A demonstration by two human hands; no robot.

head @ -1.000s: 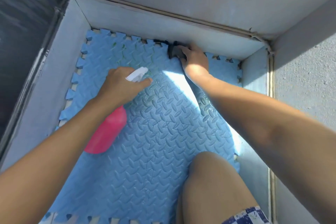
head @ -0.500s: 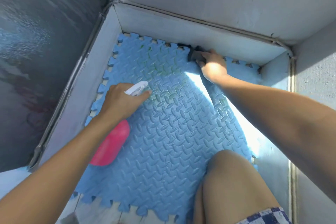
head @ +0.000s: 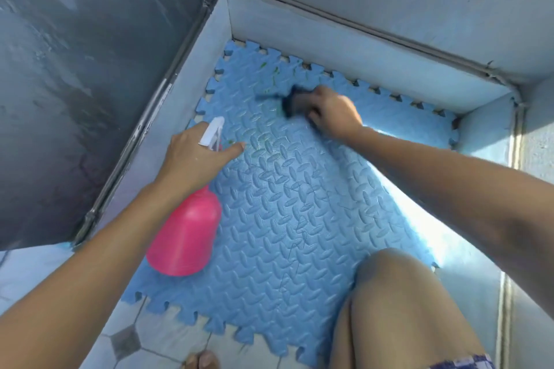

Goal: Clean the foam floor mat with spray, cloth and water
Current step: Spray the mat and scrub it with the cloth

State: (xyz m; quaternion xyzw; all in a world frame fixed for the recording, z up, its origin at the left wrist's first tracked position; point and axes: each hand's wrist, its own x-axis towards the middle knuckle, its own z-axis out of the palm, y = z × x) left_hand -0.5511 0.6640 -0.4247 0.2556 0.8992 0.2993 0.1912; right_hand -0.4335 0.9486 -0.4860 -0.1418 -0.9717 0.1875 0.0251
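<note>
A blue foam mat (head: 299, 219) with a raised pattern and jigsaw edges lies in a corner between low walls. Green smears mark its far left part (head: 271, 75). My left hand (head: 195, 156) grips the white trigger head of a pink spray bottle (head: 187, 237), nozzle pointing at the mat's far left. My right hand (head: 334, 112) holds a dark cloth (head: 292, 102), blurred, pressed on the mat near the far edge, just right of the green smears.
Pale walls (head: 359, 48) border the mat at the far side, left and right. A dark wet panel (head: 90, 69) rises at the left. My bare knee (head: 398, 302) sits on the mat's near right. Tiled floor (head: 126, 338) shows at the near left, a toe at the bottom edge.
My right hand has dragged the cloth from the far wall edge leftward and onto the mat, toward the green smears. The view shifted right. The left hand keeps hold of the bottle.
</note>
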